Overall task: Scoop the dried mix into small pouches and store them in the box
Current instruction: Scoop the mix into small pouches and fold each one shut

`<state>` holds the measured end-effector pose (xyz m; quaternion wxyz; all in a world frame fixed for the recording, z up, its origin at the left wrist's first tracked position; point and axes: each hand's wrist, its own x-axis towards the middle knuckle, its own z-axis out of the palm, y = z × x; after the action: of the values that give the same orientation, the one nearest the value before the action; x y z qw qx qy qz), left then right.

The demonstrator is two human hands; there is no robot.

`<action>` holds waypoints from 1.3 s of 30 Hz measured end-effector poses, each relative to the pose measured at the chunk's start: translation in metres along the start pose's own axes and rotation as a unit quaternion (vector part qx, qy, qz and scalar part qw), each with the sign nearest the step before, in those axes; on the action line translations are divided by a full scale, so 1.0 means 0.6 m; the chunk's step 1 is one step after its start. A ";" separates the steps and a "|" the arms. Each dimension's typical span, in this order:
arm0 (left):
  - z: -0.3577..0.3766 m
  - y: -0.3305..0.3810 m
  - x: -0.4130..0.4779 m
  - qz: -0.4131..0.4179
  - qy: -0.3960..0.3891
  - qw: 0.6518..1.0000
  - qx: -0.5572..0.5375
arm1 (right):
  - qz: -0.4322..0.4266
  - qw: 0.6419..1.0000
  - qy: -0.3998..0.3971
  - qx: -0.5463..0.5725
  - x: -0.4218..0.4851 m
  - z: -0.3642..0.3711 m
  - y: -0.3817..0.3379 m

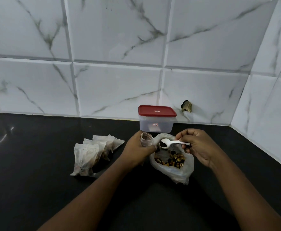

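The right hand (pixel 198 145) pinches the handle of a white plastic spoon (pixel 171 143) between thumb and fingertips, the other fingers curled under. The spoon lies nearly level, its bowl pointing left and holding a small dark heap of the mix. The bowl hangs over the open mouth of the bag (pixel 178 170), just beside the left hand (pixel 139 151). That hand is closed around a small clear pouch (pixel 145 139), gripping it low so that its open top stands upright above the thumb and fingers, close to the spoon's tip; a few dark bits show through its wall. The bag under the spoon is thin translucent plastic, crumpled and slumped on the black tabletop (pixel 36 180), its rim folded open around the dried mix (pixel 171 160), a loose heap of brown, golden and near-black pieces. Behind both hands, near the tiled wall (pixel 119 80), stands the box (pixel 156 124), a frosted rectangular tub shut with a red lid (pixel 156 110). Left of the left hand, well apart from the bag, lie 4 filled pouches (pixel 93 154), overlapping in a row that runs toward the camera, each cloudy white with dark contents showing through.
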<state>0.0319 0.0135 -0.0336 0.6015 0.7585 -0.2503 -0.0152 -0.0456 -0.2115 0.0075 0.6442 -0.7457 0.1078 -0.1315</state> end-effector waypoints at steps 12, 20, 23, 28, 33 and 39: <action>0.001 -0.009 0.002 0.025 -0.026 0.999 0.019 | -0.123 0.986 -0.099 -0.063 -0.025 0.048 -0.007; 0.005 -0.012 0.003 0.030 -0.014 0.998 0.048 | -0.182 0.965 -0.094 -0.163 -0.033 0.048 -0.016; 0.004 -0.009 0.001 0.021 -0.015 0.999 0.042 | -0.191 0.966 -0.076 -0.155 -0.032 0.045 -0.016; 0.000 0.001 0.001 -0.010 -0.011 0.998 0.054 | -0.204 0.957 -0.008 -0.207 -0.019 0.007 -0.020; -0.001 0.008 -0.003 -0.019 0.004 0.998 0.057 | -0.167 0.919 -0.089 -0.345 -0.022 0.002 -0.012; 0.000 0.010 -0.007 -0.023 0.027 0.998 0.057 | -0.157 0.870 -0.130 -0.450 -0.016 0.026 -0.001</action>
<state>0.0262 0.0142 -0.0289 0.5634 0.7972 -0.2169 0.0053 -0.0496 -0.1935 0.0057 0.2181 -0.9722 -0.0479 -0.0702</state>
